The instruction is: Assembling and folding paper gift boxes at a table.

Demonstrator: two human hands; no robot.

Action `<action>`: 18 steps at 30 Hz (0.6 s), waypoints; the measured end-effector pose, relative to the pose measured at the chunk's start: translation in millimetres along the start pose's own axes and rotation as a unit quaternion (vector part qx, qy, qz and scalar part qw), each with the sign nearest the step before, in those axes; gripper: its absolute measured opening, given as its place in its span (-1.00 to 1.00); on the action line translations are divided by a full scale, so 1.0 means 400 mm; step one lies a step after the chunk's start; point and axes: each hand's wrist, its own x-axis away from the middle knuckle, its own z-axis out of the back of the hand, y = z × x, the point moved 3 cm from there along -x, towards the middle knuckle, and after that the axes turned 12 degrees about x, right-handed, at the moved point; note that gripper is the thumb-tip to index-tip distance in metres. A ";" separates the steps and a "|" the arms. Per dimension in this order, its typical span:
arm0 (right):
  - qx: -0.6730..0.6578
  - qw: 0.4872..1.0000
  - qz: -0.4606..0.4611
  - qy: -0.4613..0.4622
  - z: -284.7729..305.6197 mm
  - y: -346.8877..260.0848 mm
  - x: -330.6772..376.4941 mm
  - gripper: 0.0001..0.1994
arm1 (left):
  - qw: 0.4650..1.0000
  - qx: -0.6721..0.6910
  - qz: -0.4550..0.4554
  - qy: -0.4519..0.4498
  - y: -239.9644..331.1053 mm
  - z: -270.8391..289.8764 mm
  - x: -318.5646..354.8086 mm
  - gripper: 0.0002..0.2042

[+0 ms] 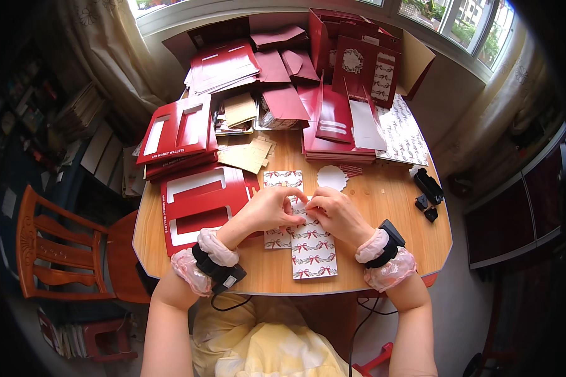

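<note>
A slim white paper envelope (314, 254) printed with green garlands and red bows lies upright before me, near the table's front edge. My left hand (267, 210) is bent round its upper left corner, thumb and forefinger curled in against the paper. At its top edge, the fingers of my right hand (338, 212) are pinched together; the fingertips of both hands nearly meet and partly hide that edge. A second envelope of the same pattern (283, 179) lies beneath and to the left, mostly covered. Beyond my right hand sits a white scalloped paper label (332, 178).
Red window-cut card sleeves (198, 201) lie at the left, with more stacked behind (176, 129). Red folded boxes (365, 63) and card piles crowd the back. Tan card pieces (248, 154) lie mid-left. Small black devices (427, 188) sit at the right edge. A wooden chair (66, 248) stands left.
</note>
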 end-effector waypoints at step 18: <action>0.022 0.999 0.009 -0.028 0.012 -0.010 0.000 -0.88 | 0.999 0.035 0.021 0.004 0.002 0.000 0.005 -0.62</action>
